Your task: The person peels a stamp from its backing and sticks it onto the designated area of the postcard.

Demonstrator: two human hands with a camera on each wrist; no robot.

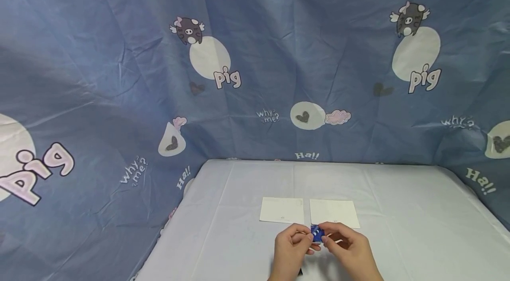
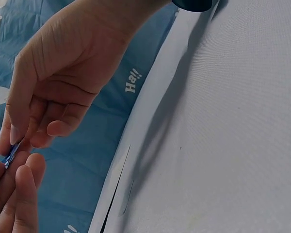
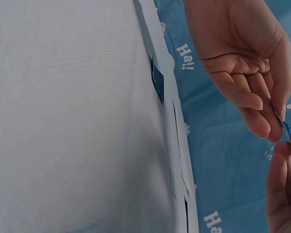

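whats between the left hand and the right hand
A small, thin blue square, pinched by the left hand on one side and the right hand on the other. The head view shows this most clearly.

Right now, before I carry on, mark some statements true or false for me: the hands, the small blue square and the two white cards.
1. The left hand and right hand both hold the small blue square. True.
2. The small blue square lies flat on the table. False: the hands hold it above the table.
3. Two white cards lie beyond the hands. True.
4. The cards are stacked. False: they lie side by side, a gap between them.
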